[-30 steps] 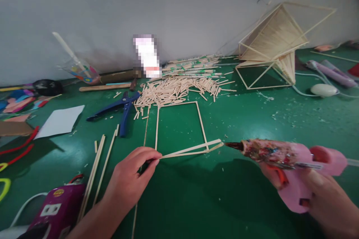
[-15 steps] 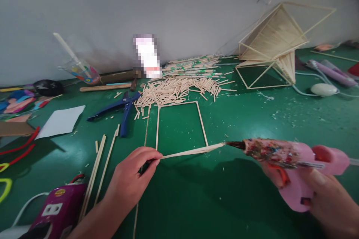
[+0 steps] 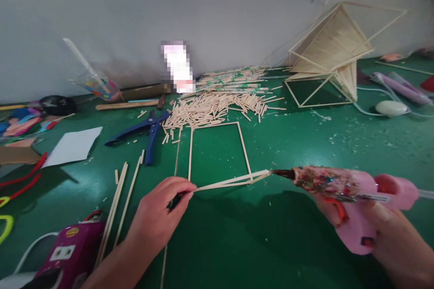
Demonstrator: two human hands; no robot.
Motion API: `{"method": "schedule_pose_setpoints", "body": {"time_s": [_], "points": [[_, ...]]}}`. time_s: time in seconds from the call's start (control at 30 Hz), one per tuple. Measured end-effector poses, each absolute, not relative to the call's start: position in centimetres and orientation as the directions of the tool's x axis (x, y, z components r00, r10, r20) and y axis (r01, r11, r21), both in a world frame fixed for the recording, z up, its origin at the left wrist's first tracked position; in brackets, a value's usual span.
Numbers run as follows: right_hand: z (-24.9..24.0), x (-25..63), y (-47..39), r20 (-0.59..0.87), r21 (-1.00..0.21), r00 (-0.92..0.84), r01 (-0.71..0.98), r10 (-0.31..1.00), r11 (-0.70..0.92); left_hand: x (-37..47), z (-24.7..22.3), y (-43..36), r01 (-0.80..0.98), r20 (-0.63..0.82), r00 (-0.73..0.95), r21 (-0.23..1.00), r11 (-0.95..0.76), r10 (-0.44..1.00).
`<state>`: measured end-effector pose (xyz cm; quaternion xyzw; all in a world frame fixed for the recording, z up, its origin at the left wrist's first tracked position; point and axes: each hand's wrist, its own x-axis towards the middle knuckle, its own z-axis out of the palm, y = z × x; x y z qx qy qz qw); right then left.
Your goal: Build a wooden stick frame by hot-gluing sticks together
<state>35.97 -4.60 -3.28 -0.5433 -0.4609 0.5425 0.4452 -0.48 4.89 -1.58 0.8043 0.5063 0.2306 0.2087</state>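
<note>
My left hand (image 3: 166, 207) pinches the near left corner of a thin wooden stick frame (image 3: 244, 149) lying on the green table. From those fingers a wooden stick (image 3: 233, 179) runs right, slightly raised above the frame's near side. My right hand (image 3: 383, 230) is wrapped round a pink hot glue gun (image 3: 359, 185), its barrel smeared with dried glue. The gun's dark nozzle (image 3: 285, 174) is at the right end of the stick, just beyond the frame's near right corner. A finger rests by the orange trigger (image 3: 340, 211).
Behind the frame lies a pile of short stick pieces (image 3: 213, 108). Blue cutters (image 3: 152, 128) and long sticks (image 3: 113, 207) lie left. A purple power strip (image 3: 68, 253) is near left. A stick-built structure (image 3: 332, 54) stands back right; a bright phone (image 3: 178, 67) leans on the wall.
The raised stick's right end has lifted a little, widening the gap above the frame's near side. The glue gun has shifted slightly left with it. My left hand stays put.
</note>
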Motion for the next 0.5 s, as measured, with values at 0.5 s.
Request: {"method": "schedule_pose_setpoints", "body": {"time_s": [0.5], "points": [[-3.22,36.00,-4.37,-0.197,-0.980,-0.039,0.002,0.980,-0.197,-0.31,-1.64,4.85,0.719,0.168,0.379,0.565,-0.404,0.910]]}}
